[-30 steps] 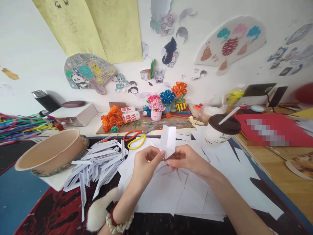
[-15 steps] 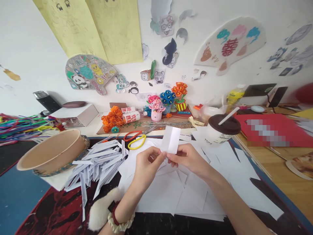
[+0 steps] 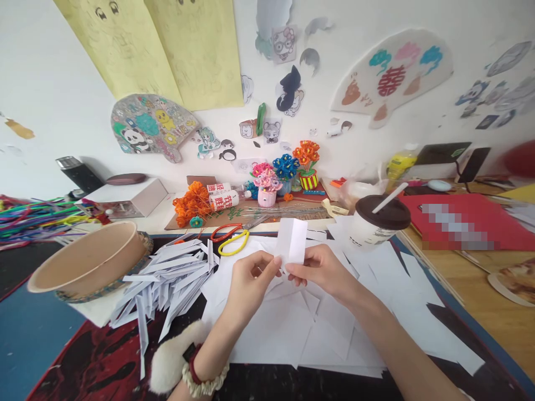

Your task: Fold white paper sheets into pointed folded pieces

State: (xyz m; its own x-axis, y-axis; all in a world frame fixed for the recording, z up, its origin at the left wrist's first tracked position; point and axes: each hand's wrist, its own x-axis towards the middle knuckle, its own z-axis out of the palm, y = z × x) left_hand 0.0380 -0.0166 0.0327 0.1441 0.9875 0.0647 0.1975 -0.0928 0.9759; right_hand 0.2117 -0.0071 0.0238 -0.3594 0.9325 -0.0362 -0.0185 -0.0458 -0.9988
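At its lower edge, a creased white paper (image 3: 291, 239) is pinched by the left hand (image 3: 249, 281) and right hand (image 3: 328, 271), apparently to steady its fold above loose sheets (image 3: 271, 334). Folded strips (image 3: 167, 278) lie heaped beside the bowl (image 3: 90, 250), seemingly kept apart.

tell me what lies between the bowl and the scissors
A pile of folded paper strips lies between the bowl and scissors, in the head view.

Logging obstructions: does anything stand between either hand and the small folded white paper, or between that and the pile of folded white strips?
Nothing visible separates the left hand or right hand from the folded paper; toward the strip pile, the left hand and red-and-yellow-handled scissors intervene.
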